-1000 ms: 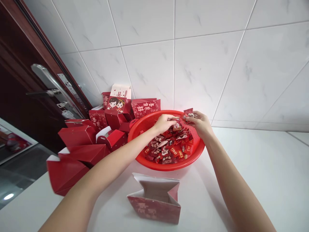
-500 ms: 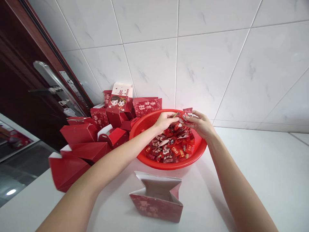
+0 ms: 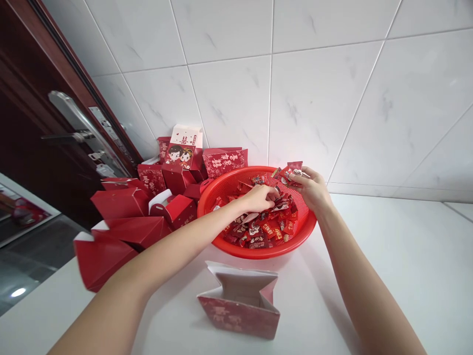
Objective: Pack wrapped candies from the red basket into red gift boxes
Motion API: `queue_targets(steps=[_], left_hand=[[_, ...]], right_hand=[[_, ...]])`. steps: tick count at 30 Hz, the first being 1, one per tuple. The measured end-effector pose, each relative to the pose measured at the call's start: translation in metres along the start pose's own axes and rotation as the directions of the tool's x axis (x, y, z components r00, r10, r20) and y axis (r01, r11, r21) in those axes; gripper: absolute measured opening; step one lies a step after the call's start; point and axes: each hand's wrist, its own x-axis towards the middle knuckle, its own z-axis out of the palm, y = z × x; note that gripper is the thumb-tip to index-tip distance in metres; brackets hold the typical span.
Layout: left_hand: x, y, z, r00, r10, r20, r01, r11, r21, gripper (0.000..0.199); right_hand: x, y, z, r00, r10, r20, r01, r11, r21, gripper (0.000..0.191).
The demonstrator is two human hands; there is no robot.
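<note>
A red perforated basket [image 3: 254, 254] holds a heap of small wrapped candies [image 3: 271, 229]. My left hand [image 3: 261, 198] is down on the heap, fingers curled and pressed together; what they pinch, if anything, is hidden. Above the basket's right rim, my right hand [image 3: 312, 190] grips several candy packets [image 3: 291, 172] in its fingertips. In front of the basket stands a red paper box [image 3: 240, 315], its top open towards me and its side folded inward.
Several red boxes [image 3: 123, 204] are piled left of the basket on the white table [image 3: 399, 256]. A tiled wall [image 3: 314, 98] rises behind. At the far left is a dark door with a metal handle [image 3: 84, 128].
My left hand has moved away from the packets at my right hand and down onto the candy heap. My right hand keeps its packets and has shifted only slightly.
</note>
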Motion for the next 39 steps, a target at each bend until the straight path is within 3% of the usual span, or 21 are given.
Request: queue_targets(steps=[4, 7, 13, 18, 21, 23, 25, 27, 31, 39], left_hand=[[-0.001, 0.003, 0.005, 0.998, -0.019, -0.053, 0.036, 0.938, 0.345, 0.052], [0.0, 0.006, 0.01, 0.998, -0.057, -0.026, 0.062, 0.868, 0.492, 0.07], [0.001, 0.009, 0.021, 0.996, -0.017, 0.089, -0.04, 0.794, 0.606, 0.091], [-0.001, 0.009, 0.02, 0.991, -0.048, 0.125, -0.03, 0.829, 0.558, 0.098], [0.0, 0.008, 0.02, 0.987, -0.058, 0.153, -0.024, 0.874, 0.485, 0.09], [0.002, 0.006, 0.021, 0.99, -0.04, 0.132, -0.024, 0.894, 0.447, 0.068], [0.005, 0.001, 0.021, 0.999, 0.002, 0.051, -0.023, 0.911, 0.412, 0.039], [0.009, -0.004, 0.02, 0.996, 0.036, -0.08, -0.003, 0.925, 0.381, 0.026], [0.014, -0.015, 0.014, 0.959, 0.016, -0.285, 0.087, 0.933, 0.348, 0.041], [0.016, -0.021, 0.013, 0.975, -0.044, -0.218, 0.137, 0.892, 0.431, 0.041]], right_hand=[[0.0, 0.0, 0.0, 1.0, -0.002, -0.008, 0.003, 1.0, 0.011, 0.036], [0.001, 0.0, 0.0, 1.0, -0.001, -0.009, 0.001, 1.0, 0.014, 0.037], [0.002, 0.003, -0.001, 1.0, -0.007, -0.016, 0.007, 1.0, 0.009, 0.037], [0.001, 0.002, 0.001, 1.0, -0.004, -0.013, 0.004, 1.0, 0.007, 0.037], [0.001, 0.001, 0.002, 1.0, -0.002, -0.012, 0.002, 1.0, 0.007, 0.036], [0.001, 0.001, 0.002, 1.0, 0.0, -0.009, 0.0, 1.0, 0.013, 0.036], [0.001, 0.002, 0.001, 1.0, -0.002, -0.013, 0.002, 1.0, 0.017, 0.036], [0.002, 0.003, 0.0, 1.0, -0.01, -0.018, 0.011, 1.0, 0.019, 0.036], [0.003, 0.004, 0.0, 1.0, -0.02, -0.014, 0.02, 0.999, 0.026, 0.034], [-0.001, -0.001, 0.003, 1.0, 0.006, -0.022, -0.005, 1.0, 0.023, 0.034]])
